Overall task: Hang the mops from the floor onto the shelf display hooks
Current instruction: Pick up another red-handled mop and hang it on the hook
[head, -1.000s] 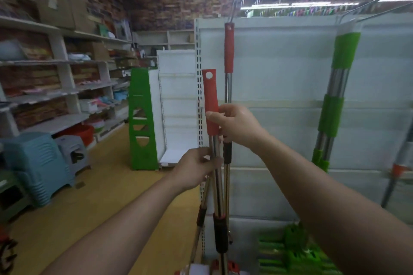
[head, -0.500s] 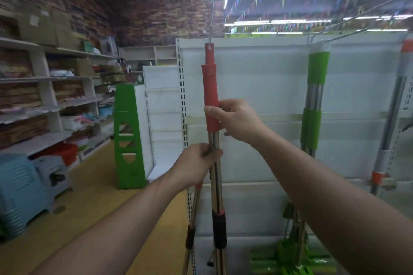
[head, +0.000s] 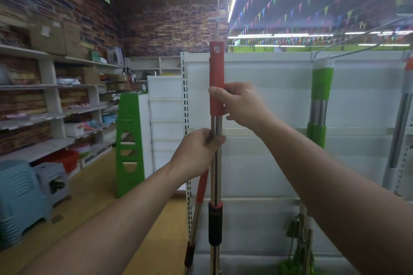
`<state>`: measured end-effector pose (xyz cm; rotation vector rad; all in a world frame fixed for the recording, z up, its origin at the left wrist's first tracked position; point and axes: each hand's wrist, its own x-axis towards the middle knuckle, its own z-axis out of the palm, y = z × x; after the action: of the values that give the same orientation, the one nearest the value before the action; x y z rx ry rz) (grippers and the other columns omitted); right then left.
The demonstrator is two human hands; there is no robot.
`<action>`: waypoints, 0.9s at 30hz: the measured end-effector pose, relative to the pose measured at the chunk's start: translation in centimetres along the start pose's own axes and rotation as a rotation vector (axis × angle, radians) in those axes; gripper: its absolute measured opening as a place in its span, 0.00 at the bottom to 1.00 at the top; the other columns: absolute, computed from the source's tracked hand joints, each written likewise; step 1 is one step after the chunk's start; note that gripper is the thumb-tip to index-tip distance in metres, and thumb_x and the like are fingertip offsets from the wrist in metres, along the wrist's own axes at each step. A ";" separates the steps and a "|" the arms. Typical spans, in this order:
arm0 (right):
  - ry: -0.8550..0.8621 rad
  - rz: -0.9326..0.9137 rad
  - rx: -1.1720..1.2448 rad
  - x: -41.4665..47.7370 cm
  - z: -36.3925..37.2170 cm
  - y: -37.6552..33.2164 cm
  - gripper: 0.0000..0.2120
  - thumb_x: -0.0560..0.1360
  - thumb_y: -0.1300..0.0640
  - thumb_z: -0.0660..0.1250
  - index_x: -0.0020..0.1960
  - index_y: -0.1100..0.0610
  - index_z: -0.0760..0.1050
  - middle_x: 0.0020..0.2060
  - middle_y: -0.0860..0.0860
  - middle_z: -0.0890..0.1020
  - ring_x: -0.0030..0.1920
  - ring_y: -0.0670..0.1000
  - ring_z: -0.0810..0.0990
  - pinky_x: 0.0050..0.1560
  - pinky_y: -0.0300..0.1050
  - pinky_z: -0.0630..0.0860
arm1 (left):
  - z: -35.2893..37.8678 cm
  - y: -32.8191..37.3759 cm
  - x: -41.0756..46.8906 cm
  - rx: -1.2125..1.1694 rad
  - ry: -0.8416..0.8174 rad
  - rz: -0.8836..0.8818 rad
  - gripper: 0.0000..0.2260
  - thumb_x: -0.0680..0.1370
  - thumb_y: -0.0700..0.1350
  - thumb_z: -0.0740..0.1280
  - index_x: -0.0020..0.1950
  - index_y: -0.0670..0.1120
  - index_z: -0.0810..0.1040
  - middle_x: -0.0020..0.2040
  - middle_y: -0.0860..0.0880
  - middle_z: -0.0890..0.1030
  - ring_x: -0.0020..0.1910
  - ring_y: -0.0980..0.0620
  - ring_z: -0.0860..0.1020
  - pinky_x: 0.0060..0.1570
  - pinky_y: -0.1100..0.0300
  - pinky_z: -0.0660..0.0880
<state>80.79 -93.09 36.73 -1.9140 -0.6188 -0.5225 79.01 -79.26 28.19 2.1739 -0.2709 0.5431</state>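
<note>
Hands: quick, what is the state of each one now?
Left hand: closed on the metal pole of the red mop.
Right hand: closed on its red grip.

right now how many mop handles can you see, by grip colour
red grip: 2, one held upright, one leaning lower left
green grip: 1, hanging on the display
orange trim: 1, at the right edge
total: 4

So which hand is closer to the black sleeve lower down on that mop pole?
Left. The left hand grips the bare metal pole just above the black sleeve. The right hand is higher, on the red handle.
</note>
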 end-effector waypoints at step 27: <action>0.015 0.099 -0.047 4.6 1.5 2.7 0.22 0.82 0.44 0.65 0.56 0.64 0.83 0.49 0.64 0.87 0.49 0.65 0.87 0.51 0.65 0.84 | 2.1 -1.9 4.7 -0.008 0.056 -0.022 0.19 0.82 0.58 0.61 0.41 0.45 0.75 0.35 0.46 0.78 0.39 0.41 0.80 0.49 0.38 0.81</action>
<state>86.12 -91.82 37.07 -1.9720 -0.5038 -0.4917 84.50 -79.79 27.91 2.1475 -0.2177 0.5888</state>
